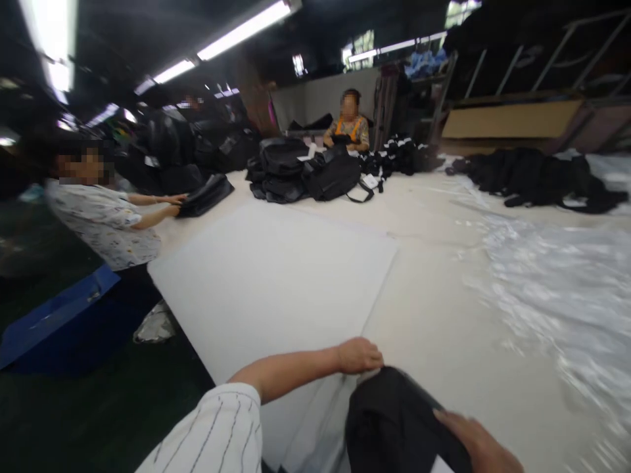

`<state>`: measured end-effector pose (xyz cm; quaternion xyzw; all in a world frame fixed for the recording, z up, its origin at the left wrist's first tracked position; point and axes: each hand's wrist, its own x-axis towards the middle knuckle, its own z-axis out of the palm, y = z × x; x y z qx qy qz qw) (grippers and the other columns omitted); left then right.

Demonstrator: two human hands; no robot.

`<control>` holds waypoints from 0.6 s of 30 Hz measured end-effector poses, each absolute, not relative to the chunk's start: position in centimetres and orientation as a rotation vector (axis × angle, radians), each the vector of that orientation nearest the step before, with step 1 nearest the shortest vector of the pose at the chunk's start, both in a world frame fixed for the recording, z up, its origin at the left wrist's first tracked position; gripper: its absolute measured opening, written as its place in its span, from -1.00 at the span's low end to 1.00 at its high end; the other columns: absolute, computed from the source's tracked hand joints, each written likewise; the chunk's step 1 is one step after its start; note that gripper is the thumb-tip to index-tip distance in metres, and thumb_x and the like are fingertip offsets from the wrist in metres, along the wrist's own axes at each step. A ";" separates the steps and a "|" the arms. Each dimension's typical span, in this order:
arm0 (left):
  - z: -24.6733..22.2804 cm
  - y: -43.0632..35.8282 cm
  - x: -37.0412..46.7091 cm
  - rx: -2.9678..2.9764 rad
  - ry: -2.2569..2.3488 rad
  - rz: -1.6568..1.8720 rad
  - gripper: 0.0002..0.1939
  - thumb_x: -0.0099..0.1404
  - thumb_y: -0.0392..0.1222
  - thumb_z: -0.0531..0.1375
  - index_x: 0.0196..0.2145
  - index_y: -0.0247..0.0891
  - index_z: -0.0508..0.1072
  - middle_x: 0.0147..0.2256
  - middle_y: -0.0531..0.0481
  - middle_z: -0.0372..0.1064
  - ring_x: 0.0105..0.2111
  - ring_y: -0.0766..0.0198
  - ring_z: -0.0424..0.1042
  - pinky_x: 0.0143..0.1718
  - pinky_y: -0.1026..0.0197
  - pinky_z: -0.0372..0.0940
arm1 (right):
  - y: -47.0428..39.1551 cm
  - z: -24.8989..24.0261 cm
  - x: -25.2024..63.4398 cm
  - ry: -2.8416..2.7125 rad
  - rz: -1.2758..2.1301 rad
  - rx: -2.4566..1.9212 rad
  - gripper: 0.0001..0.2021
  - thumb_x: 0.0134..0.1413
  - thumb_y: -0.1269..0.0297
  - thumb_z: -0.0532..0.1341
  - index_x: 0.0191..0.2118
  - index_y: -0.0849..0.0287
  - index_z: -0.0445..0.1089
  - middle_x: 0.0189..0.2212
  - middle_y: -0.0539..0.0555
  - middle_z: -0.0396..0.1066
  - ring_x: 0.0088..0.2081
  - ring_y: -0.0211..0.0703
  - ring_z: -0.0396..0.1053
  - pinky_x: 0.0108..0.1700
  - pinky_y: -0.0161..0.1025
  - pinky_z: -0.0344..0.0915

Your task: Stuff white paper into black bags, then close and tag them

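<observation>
A black fabric bag stands at the near edge of the table, its lower part cut off by the frame. My left hand is closed at the bag's top far edge, with the fingertips curled out of sight. Against the bag's right side lies my right hand, a little blurred, gripping it with the fingers over the edge. A white label shows low on the bag. Clear plastic film lies just left of the bag, below my left forearm.
A large white sheet covers part of the pale table. Clear plastic bags spread along the right. Black bags pile up at the back. One co-worker handles a black bag at left; another sits beyond. A blue bin stands left.
</observation>
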<state>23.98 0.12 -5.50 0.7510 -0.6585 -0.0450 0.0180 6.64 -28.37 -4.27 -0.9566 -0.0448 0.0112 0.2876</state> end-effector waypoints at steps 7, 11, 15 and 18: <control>-5.6 2.0 19.8 2.367 -1.476 -0.438 -0.77 0.44 -0.19 -0.01 -0.26 -0.26 0.41 -0.31 -0.05 0.38 -0.29 0.26 0.33 -0.25 0.23 0.19 | -26.2 1.4 6.7 -0.077 0.246 -2.725 -0.61 0.10 0.48 0.05 -0.11 -0.01 0.54 -0.13 -0.02 0.54 -0.15 -0.08 0.47 -0.05 -0.13 0.42; -5.4 4.2 16.6 2.408 -1.318 -0.475 -0.77 0.42 -0.20 0.01 -0.33 -0.27 0.40 -0.35 -0.02 0.36 -0.33 0.26 0.33 -0.31 0.24 0.17 | -26.1 2.1 6.7 -0.052 0.272 -2.731 -0.65 0.10 0.46 0.09 -0.12 -0.02 0.53 -0.15 -0.05 0.54 -0.15 -0.09 0.46 -0.12 -0.19 0.39; -4.8 7.3 11.7 2.491 -1.147 -0.475 -0.81 0.28 -0.42 0.02 -0.36 -0.28 0.40 -0.40 -0.02 0.35 -0.35 0.26 0.34 -0.35 0.27 0.16 | -26.4 1.9 6.8 -0.012 0.286 -2.716 -0.62 0.09 0.45 0.08 -0.10 -0.06 0.53 -0.13 -0.08 0.53 -0.12 -0.08 0.45 -0.10 -0.19 0.35; -4.2 8.6 8.0 2.510 -0.876 -0.557 -0.72 0.16 -0.53 -0.01 -0.36 -0.25 0.41 -0.40 -0.01 0.36 -0.35 0.27 0.36 -0.32 0.30 0.17 | -26.1 2.4 7.4 0.017 0.308 -2.701 -0.64 0.09 0.41 0.08 -0.15 -0.08 0.55 -0.15 -0.08 0.54 -0.13 -0.08 0.45 -0.10 -0.20 0.33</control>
